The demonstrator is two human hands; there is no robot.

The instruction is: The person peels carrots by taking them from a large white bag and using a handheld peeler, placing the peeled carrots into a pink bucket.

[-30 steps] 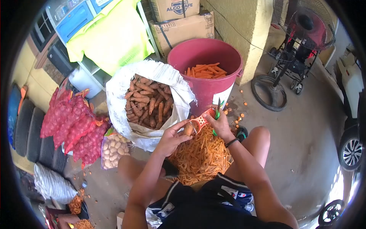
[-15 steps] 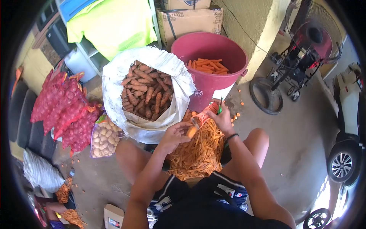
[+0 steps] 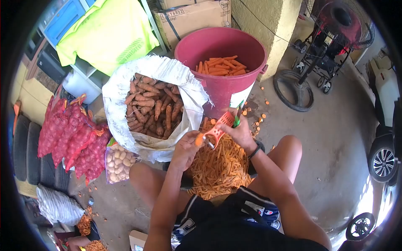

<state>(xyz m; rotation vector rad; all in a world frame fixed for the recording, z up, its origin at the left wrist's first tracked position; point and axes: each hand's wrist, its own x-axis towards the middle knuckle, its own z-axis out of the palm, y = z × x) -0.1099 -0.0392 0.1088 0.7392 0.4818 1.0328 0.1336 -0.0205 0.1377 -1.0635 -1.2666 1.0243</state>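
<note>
My left hand (image 3: 185, 149) is closed around a carrot (image 3: 199, 139), whose orange end points at the peeler. In my right hand (image 3: 240, 133) are an orange-red peeler (image 3: 217, 131) and a small green-handled tool (image 3: 238, 117). The peeler's blade end is close beside the carrot. Below both hands a large heap of carrot peelings (image 3: 220, 167) lies between my knees. A white sack (image 3: 117, 104) of unpeeled carrots (image 3: 153, 104) stands at the front left. Behind the heap, a dark red tub (image 3: 222, 94) holds peeled orange carrots (image 3: 222, 66).
Red mesh bags of onions (image 3: 71, 134) and a bag of potatoes (image 3: 119, 163) sit at the left. Carrot pieces (image 3: 264, 116) are scattered right of the tub. A fan (image 3: 341, 21) stands at the back right. Part of another person (image 3: 79, 241) shows at lower left.
The view has shifted slightly. The carrot in my left hand has turned end-on, and my hands have moved slightly apart, with the peeler tilted more upright.
</note>
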